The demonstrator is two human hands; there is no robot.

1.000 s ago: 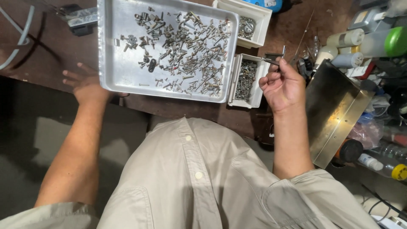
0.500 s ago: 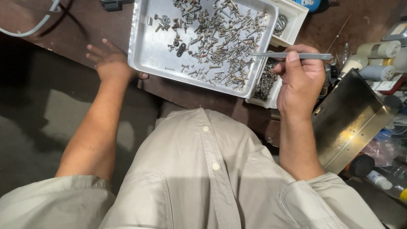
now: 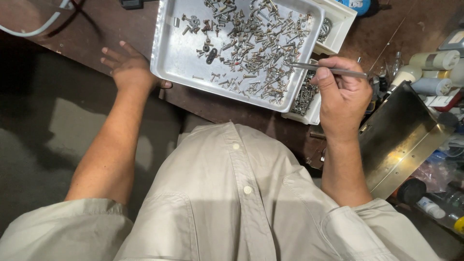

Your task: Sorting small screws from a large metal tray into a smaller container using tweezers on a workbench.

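Both hands are busy: the right hand [image 3: 341, 92] pinches slim steel tweezers [image 3: 325, 69], whose tips have swung over the shallow metal tray [image 3: 170, 63] of mixed small screws [image 3: 246, 43]; the left hand [image 3: 126, 67], fingers spread, still steadies the tray's left edge.

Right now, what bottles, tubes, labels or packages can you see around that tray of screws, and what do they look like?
Pale tube: far right of the bench, lying on its side, cream with a dark band.
Grey-blue tube: just below it, also on its side.
White label: flat beside the tubes, with red edging.
Blue round container: top edge, mostly cut off.
Yellow-capped bottle: bottom right corner, lying down.
No screens or signs.
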